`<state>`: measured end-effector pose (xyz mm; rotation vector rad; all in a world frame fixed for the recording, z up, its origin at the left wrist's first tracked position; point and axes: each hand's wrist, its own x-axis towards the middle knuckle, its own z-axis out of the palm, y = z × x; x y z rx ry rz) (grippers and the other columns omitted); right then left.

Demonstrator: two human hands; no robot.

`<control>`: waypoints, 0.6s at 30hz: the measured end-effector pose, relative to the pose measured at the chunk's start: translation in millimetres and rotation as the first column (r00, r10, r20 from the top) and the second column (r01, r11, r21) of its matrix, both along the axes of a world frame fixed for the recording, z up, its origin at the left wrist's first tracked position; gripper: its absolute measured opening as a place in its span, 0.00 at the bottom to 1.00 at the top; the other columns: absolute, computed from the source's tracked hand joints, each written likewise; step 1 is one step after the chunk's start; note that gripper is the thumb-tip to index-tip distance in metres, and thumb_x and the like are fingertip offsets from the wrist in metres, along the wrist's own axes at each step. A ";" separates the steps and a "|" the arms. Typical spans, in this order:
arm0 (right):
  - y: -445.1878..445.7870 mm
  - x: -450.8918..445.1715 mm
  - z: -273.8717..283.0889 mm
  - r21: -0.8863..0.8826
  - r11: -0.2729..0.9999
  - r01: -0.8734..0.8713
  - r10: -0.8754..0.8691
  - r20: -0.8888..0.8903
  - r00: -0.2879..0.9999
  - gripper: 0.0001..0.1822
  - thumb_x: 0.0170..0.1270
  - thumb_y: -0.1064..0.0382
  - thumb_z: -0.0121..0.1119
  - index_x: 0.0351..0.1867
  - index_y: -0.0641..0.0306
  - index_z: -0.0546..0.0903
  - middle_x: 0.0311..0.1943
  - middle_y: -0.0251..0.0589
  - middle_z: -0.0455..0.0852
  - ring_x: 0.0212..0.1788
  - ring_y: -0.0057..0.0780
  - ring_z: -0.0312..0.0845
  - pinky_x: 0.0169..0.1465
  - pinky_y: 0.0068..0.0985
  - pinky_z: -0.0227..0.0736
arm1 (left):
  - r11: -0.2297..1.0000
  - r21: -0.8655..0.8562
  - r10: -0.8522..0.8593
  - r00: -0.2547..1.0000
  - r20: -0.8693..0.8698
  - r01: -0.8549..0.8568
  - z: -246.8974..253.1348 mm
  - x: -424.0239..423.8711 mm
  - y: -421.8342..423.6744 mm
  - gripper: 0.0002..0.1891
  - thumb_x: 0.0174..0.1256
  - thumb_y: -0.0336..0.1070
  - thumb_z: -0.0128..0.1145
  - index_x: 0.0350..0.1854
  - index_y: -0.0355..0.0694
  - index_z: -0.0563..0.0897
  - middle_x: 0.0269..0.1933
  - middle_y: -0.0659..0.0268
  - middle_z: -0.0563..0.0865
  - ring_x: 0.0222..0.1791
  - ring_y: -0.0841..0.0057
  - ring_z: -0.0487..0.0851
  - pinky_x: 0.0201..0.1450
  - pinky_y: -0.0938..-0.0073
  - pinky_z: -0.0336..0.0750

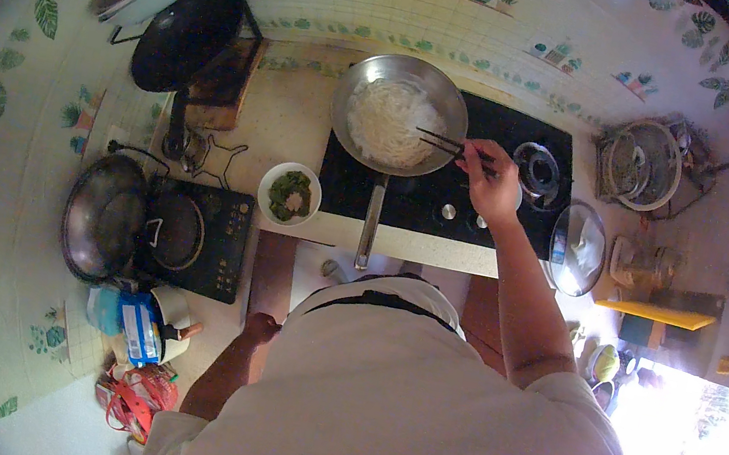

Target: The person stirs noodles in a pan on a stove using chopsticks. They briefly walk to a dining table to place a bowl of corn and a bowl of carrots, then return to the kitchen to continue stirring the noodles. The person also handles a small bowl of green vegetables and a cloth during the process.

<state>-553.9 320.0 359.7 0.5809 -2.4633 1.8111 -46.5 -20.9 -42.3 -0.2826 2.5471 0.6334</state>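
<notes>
In my right hand [493, 185] is a pair of dark chopsticks [440, 140], their tips apart over the right side of a metal frying pan [458, 109]. Pale noodles [393, 120] in whitish liquid fill much of the pan, which sits on the left part of a black cooktop [356, 190]. Its long handle [372, 221] points toward my body. My left hand [262, 327] hangs low beside my waist, its fingers partly hidden, so its grip is unclear. Left of the cooktop stands a white bowl [265, 200] holding leafy greens [287, 191] with a small pinkish-brown heap on top.
A burner [537, 169] and a glass lid [578, 249] lie to the right. On the left are an induction cooker [224, 247], a metal wok [105, 220] and a wire stand [222, 160]. A black wok [181, 45] leans on a rack behind them. A strainer basket [642, 165] sits far right.
</notes>
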 end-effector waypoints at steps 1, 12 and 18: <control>0.0 -1.4 -0.2 0.024 1.000 -0.001 0.001 -0.005 1.000 0.09 0.72 0.66 0.58 0.44 0.73 0.83 0.38 0.40 0.87 0.38 0.26 0.88 0.43 0.21 0.85 | 0.998 0.038 0.042 0.999 -0.031 -0.041 -3.7 3.1 0.2 0.21 0.64 0.56 0.53 0.22 0.48 0.88 0.30 0.60 0.89 0.35 0.57 0.86 0.45 0.56 0.78; 0.8 -0.6 6.4 0.101 0.995 -0.005 0.011 -0.056 0.998 0.07 0.71 0.70 0.59 0.42 0.74 0.84 0.38 0.42 0.86 0.39 0.29 0.88 0.43 0.23 0.85 | 0.900 -0.191 -0.369 0.918 0.146 0.392 26.5 -20.5 6.7 0.15 0.67 0.51 0.55 0.43 0.47 0.85 0.35 0.60 0.89 0.36 0.56 0.86 0.39 0.52 0.80; -4.9 -7.3 -0.8 0.121 0.992 -0.036 0.043 -0.059 0.997 0.07 0.70 0.70 0.59 0.42 0.74 0.84 0.39 0.43 0.87 0.39 0.29 0.88 0.44 0.23 0.85 | 0.924 -0.195 -0.356 0.925 -0.128 0.329 -65.7 27.9 -3.3 0.16 0.67 0.52 0.55 0.47 0.49 0.82 0.33 0.61 0.88 0.39 0.58 0.86 0.39 0.51 0.80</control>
